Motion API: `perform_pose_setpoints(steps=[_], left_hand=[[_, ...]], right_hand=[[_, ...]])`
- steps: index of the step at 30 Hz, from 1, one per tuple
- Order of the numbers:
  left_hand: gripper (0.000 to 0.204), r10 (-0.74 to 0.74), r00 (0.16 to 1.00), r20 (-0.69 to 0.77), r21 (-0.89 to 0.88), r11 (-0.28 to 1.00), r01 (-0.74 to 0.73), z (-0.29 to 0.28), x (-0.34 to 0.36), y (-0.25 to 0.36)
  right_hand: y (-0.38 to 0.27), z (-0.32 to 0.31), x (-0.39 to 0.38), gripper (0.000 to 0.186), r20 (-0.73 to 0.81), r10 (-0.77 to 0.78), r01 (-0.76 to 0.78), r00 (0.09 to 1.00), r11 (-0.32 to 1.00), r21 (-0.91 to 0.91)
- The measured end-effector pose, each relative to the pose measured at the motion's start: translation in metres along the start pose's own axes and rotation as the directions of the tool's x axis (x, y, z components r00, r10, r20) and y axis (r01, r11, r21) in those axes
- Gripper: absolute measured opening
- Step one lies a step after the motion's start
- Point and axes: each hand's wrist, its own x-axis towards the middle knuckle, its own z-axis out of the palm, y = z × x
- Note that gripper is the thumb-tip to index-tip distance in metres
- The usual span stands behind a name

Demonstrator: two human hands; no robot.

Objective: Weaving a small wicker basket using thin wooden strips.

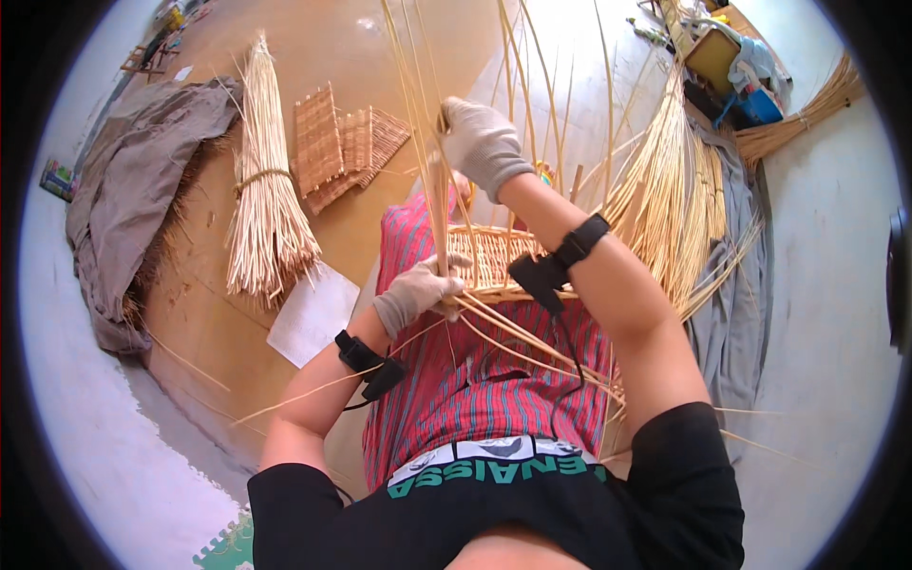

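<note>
As left hand (416,291) pinches strip (439,209) by basket (492,255) edge | right hand (483,142) curls fingers, apart

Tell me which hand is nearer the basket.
Left. The left hand is right by the basket's near left corner; the right hand is farther off, appearing beyond its far edge.

Close head-height fisheye view, steeply downward

We are in what looks like a basket-weaving workshop, judging by the tied cane bundle (274,209) and woven panels (319,138) on the floor (332,47), a fanned cane sheaf (663,180) and a partly woven basket (494,255).
</note>
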Motion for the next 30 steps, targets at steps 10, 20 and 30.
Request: perform_pose_setpoints(steps=[10, 20, 30], left_hand=[[0.023, 0.175, 0.982, -0.071, -0.110, 0.977, -0.182, -0.018, -0.002, -0.017], [0.026, 0.166, 0.978, -0.130, -0.055, 0.983, -0.174, -0.010, -0.006, -0.020], [0.029, 0.213, 0.966, -0.144, -0.097, 0.969, -0.228, -0.009, -0.012, -0.027]], right_hand=[[0.115, -0.022, -0.334, 0.022, 0.191, 0.804, -0.616, 0.563, 0.254, 0.746], [-0.007, -0.072, -0.262, 0.026, 0.473, -0.152, 0.115, 0.868, 0.988, 0.106], [0.055, -0.079, -0.190, 0.038, -0.052, -0.233, 0.209, 0.971, 0.934, -0.291]])
